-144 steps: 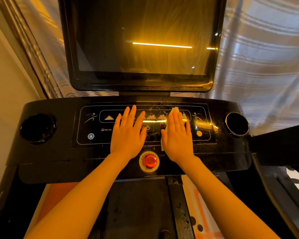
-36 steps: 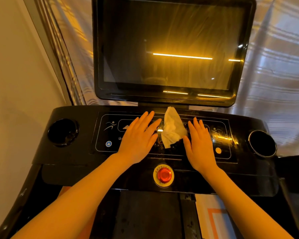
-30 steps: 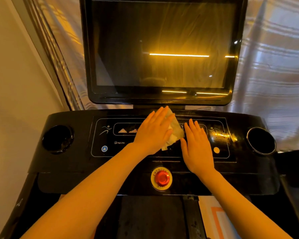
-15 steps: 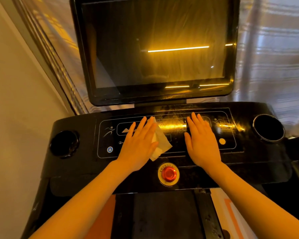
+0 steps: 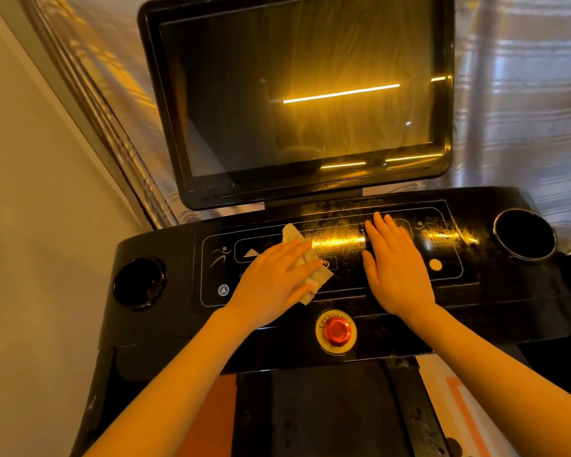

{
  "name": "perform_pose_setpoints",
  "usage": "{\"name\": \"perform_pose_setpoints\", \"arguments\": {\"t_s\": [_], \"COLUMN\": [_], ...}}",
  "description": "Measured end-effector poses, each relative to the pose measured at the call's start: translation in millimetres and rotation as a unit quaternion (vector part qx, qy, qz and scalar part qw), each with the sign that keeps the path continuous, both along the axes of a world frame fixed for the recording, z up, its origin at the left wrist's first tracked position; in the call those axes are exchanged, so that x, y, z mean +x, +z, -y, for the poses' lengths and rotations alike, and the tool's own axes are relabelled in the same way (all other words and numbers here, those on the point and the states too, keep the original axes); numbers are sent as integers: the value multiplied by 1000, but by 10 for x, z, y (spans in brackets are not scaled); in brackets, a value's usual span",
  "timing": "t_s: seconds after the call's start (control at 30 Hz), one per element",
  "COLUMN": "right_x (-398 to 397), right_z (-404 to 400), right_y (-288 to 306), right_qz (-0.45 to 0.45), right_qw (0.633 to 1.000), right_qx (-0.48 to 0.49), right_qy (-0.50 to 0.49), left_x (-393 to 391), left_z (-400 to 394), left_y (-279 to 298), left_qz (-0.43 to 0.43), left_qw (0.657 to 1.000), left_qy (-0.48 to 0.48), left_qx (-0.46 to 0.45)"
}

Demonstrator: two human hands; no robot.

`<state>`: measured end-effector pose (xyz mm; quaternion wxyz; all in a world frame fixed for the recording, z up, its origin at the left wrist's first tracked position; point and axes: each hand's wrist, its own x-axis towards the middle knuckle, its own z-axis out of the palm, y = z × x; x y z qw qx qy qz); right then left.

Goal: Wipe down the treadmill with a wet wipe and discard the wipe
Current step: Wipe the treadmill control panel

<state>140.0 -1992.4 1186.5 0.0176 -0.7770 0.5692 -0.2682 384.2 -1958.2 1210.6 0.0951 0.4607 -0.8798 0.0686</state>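
Head view: both hands flat; left hand [image 5: 274, 278] presses wipe [image 5: 305, 258], lying diagonally.

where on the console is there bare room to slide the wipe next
Free: the left panel strip between the left cup holder and the left hand, and the right part between the right hand and the right cup holder. Crowded: the centre, with both hands, the wipe and the emergency button.

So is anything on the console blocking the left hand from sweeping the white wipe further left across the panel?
Nothing visible does. The left hand presses the crumpled white wet wipe flat on the glossy black control panel, and the panel to its left is flush printed icons up to the round left cup holder.
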Motion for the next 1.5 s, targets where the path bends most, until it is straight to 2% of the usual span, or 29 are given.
{"name": "perform_pose_setpoints", "arguments": {"t_s": [0.13,0.33,0.5,0.77,0.9,1.07,1.13,1.27,1.5], "right_x": [-5,-9,-11,-14,-14,-14,-9,-10,2], "right_z": [10,7,16,5,7,5,5,1,-1], "right_y": [-11,-30,-39,-22,-19,-25,-20,-20,-29], "right_qz": [5,14,15,19,19,16,15,21,21], "right_qw": [1000,1000,1000,1000,1000,1000,1000,1000,1000], "right_qx": [0,-7,-10,-8,-6,-4,-2,-6,-6], "right_qy": [2,0,4,7,9,6,6,4,-1], "left_x": [-32,-58,9,43,59,1,-16,11,197], "left_z": [-9,-68,-129,-160,-144,-105,-100,-80,80], "left_y": [3,86,197,181,165,115,84,-22,-87], "left_qz": [-50,-110,-89,-110,-131,-159,-146,-65,64], "left_qw": [994,986,994,992,986,982,985,991,984], "left_qy": [79,126,66,-23,-34,-50,-67,-99,-157], "left_qx": [-58,-22,24,61,101,93,63,-58,-49]}}
